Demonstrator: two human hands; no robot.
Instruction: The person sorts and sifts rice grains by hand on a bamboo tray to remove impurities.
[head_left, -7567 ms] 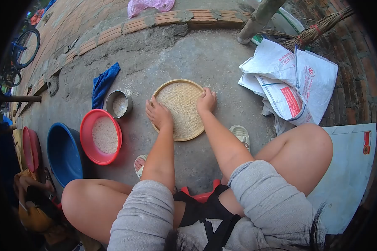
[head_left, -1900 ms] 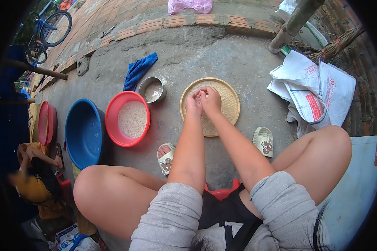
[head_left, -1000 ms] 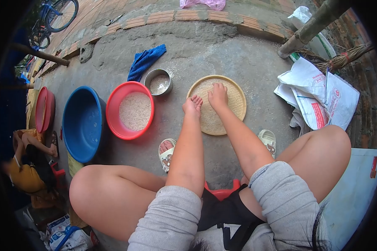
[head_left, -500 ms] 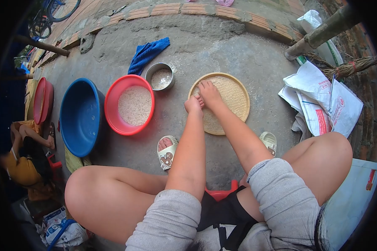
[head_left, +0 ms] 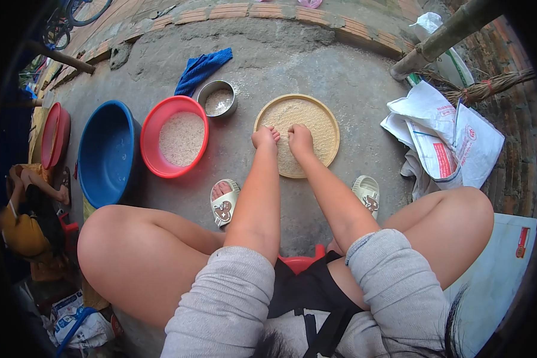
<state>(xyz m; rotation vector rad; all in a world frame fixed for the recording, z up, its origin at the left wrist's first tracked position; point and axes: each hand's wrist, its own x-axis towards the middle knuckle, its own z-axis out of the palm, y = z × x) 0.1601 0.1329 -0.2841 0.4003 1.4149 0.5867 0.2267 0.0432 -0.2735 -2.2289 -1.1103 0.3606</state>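
A round shallow tray (head_left: 334,146) with a tan rim holds a layer of pale grain (head_left: 316,122). Over its left part is my left hand (head_left: 265,137), fingers curled closed, palm side partly up; what they hold is too small to name. My right hand (head_left: 300,138) is above the grain just to the right, fingers bent down and pressed together, their contents hidden. The two hands are apart. Left of the tray stand a metal pot (head_left: 233,107) with some grain and a red basin (head_left: 155,166) with whitish grain.
A blue basin (head_left: 107,155) and another red basin (head_left: 56,136) stand at the left, near a seated person (head_left: 27,230). A blue cloth (head_left: 203,68) lies behind the pot. White sacks (head_left: 453,134) and a bamboo pole (head_left: 444,42) are at the right.
My right hand has moved away from my left hand, toward the near part of the tray, its fingers now curled in. The whole view has shifted slightly.
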